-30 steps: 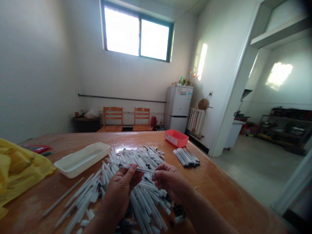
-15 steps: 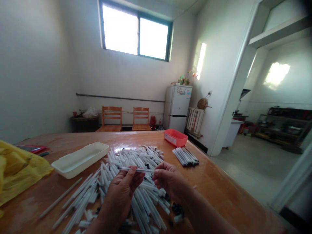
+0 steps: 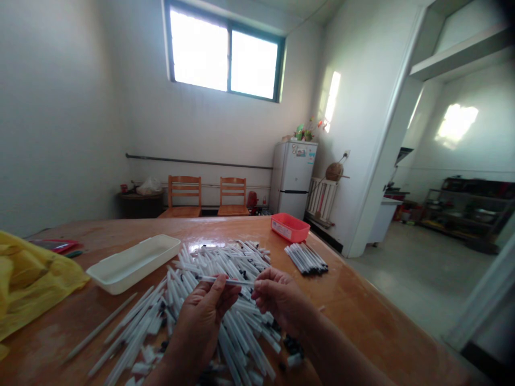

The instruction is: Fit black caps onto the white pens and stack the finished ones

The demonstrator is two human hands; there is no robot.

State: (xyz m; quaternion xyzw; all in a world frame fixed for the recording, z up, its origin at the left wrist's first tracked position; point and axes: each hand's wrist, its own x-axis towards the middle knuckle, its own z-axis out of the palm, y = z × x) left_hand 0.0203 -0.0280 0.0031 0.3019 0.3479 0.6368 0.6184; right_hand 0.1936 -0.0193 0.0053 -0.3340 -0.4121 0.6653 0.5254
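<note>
My left hand point(image 3: 205, 316) and my right hand point(image 3: 279, 297) hold a thin clear plastic pen point(image 3: 225, 280) level between them, pinching it near each end with the fingertips. Beneath and around both hands spreads a loose heap of white plastic pen barrels point(image 3: 229, 262), some with black ends. The heap lies on an orange-brown wooden table point(image 3: 358, 316), and my hands hide its middle. A small bundle of pens point(image 3: 306, 259) lies side by side to the right of the heap.
A white plastic tray point(image 3: 133, 264) stands left of the heap, and a yellow plastic bag point(image 3: 24, 279) lies at the left table edge. A red plastic basket point(image 3: 290, 227) sits at the far edge. Beyond the table are wooden chairs point(image 3: 185, 196) and a white refrigerator point(image 3: 293, 179).
My hands hold the pen in nearly the same place. The view has shifted only slightly, and the things on the table have not visibly moved.
</note>
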